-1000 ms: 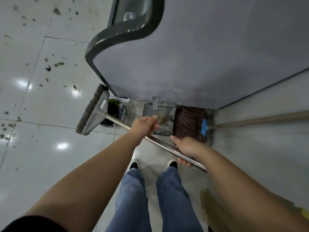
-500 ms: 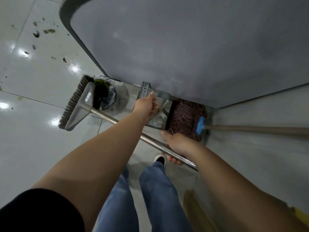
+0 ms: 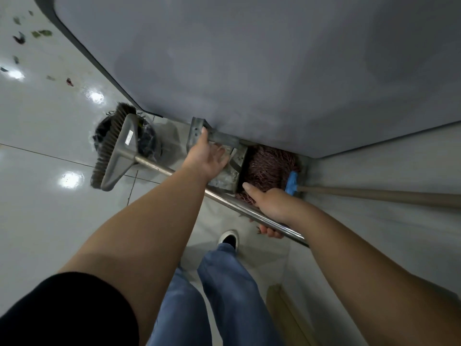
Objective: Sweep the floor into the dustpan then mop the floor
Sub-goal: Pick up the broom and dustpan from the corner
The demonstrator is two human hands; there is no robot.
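Note:
My right hand (image 3: 270,207) grips the metal handle of the broom (image 3: 119,151), whose grey head and dark bristles hang over the floor to the left. My left hand (image 3: 207,156) reaches past the broom handle to the grey metal dustpan (image 3: 224,174), fingers spread around its upright handle (image 3: 199,131); a firm grip is not plain. The dustpan stands against the grey wall. Beside it on the right rests the reddish-brown mop (image 3: 272,168) with a blue clamp (image 3: 291,182) and a wooden pole running right.
A black bin with a bag (image 3: 147,143) stands behind the broom head. Leaf bits and dirt (image 3: 40,33) lie on the glossy white tiles at upper left. A grey counter or wall (image 3: 249,58) overhangs ahead. My legs and one shoe (image 3: 228,239) are below.
My left hand has left the broom handle and reached forward to the dustpan's handle. I have stepped closer to the corner; the broom head swung slightly.

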